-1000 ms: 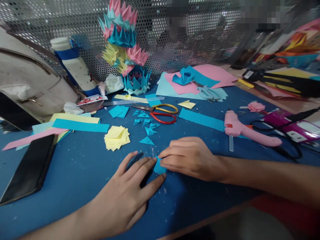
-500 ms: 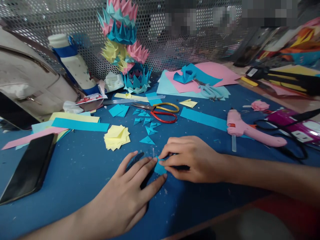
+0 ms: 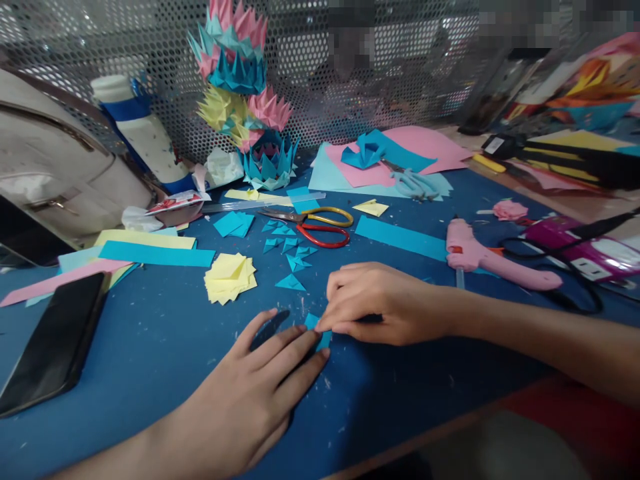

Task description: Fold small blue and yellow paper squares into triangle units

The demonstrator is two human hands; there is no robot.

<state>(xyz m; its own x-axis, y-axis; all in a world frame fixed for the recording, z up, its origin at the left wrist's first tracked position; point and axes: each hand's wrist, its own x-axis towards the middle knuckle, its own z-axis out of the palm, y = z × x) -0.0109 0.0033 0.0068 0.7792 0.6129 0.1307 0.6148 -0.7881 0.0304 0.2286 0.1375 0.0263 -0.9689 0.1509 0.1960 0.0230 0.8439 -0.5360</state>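
Observation:
A small blue paper piece (image 3: 324,341) lies on the table under my fingertips, and they cover most of it. My left hand (image 3: 273,380) is open, fingers stretched out, with fingertips resting on the paper's left and lower edges. From the right, my right hand (image 3: 373,303) is closed, its fingers bent together and pressed onto the paper near its middle. Just beyond the hands, several small folded blue triangles (image 3: 291,283) lie in a loose group. A stack of yellow paper squares (image 3: 231,279) sits left of them, and blue squares (image 3: 234,225) lie behind the stack.
Scissors with yellow and red handles (image 3: 327,225) lie behind the triangles. A pink glue gun (image 3: 500,259) lies at right, a black phone (image 3: 57,333) at left. Paper strips (image 3: 157,253), a bottle (image 3: 145,137) and a tall folded-paper stack (image 3: 237,67) stand or lie farther back.
My right fingers have closed in and slid slightly up and left over the blue paper. My left hand stays nearly in place. The whole view has shifted a little.

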